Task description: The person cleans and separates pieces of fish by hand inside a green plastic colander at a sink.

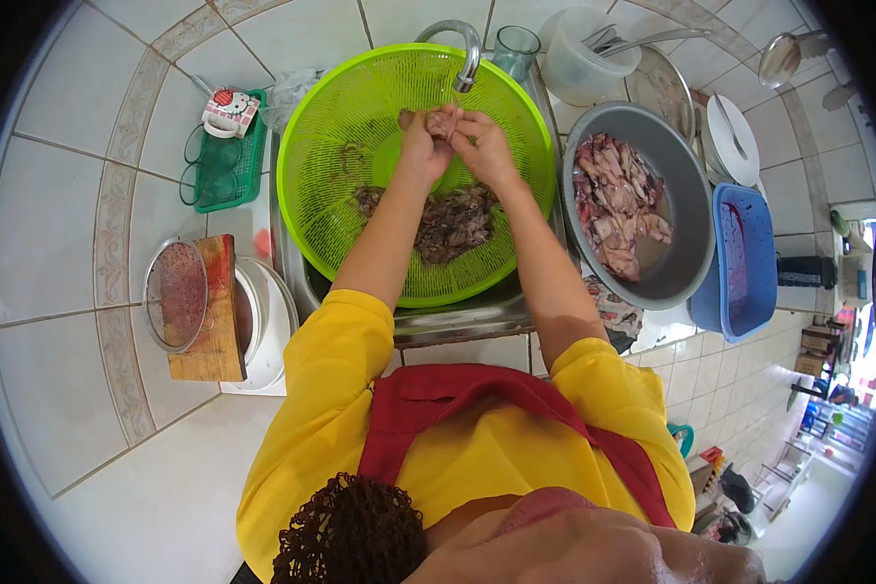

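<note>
Under the curved metal faucet point(469, 66), both my hands hold a pinkish piece of raw meat or seafood point(443, 123) above a lime-green plastic colander point(299, 190). My left hand point(421, 146) grips it from the left, with a darker bit at its fingertips. The fingers of my right hand point(482, 146) pinch its right side. Dark greyish-brown pieces point(452, 223) lie lower in the colander, partly behind my left forearm. The colander rests over a steel sink point(467, 321). To the right, a grey basin point(690, 219) holds pinkish and purplish raw pieces point(613, 197) in some liquid.
At left are a green basket point(252, 164) with glass cups, a mug point(230, 109), a wooden cutting board point(219, 306) and a round strainer point(176, 294). A blue tub point(748, 263), white plates point(731, 139) and a plastic utensil container point(584, 62) stand at right. A glass point(516, 55) is behind the colander.
</note>
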Demonstrator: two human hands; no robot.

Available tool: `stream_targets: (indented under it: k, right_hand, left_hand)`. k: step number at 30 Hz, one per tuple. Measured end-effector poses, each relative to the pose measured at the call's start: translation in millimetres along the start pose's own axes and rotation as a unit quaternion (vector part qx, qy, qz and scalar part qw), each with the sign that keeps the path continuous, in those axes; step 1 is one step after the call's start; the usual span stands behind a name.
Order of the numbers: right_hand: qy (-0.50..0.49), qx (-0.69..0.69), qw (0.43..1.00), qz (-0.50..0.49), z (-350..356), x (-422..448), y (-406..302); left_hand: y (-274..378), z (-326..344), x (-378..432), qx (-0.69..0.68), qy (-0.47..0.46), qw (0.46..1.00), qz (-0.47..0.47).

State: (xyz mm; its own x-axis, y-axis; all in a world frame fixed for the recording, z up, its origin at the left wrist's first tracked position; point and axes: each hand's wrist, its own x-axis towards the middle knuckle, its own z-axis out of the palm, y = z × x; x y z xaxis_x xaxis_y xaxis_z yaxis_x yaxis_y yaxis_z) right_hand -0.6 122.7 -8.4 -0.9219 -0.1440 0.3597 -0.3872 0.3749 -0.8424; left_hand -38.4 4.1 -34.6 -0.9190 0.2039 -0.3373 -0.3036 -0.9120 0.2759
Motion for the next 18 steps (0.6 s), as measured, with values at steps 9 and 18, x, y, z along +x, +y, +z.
stream_targets:
  k: [9, 18]
  right_hand:
    - [0.048, -0.024, 0.995, 0.083, 19, -1, 14]
    - [0.052, -0.012, 0.991, 0.123, 26, -3, 4]
  left_hand:
    - [-9, 2, -9, 0.139, -0.077, 0.987, 0.029]
    - [2, 10, -19, 0.128, -0.061, 0.99, 0.008]
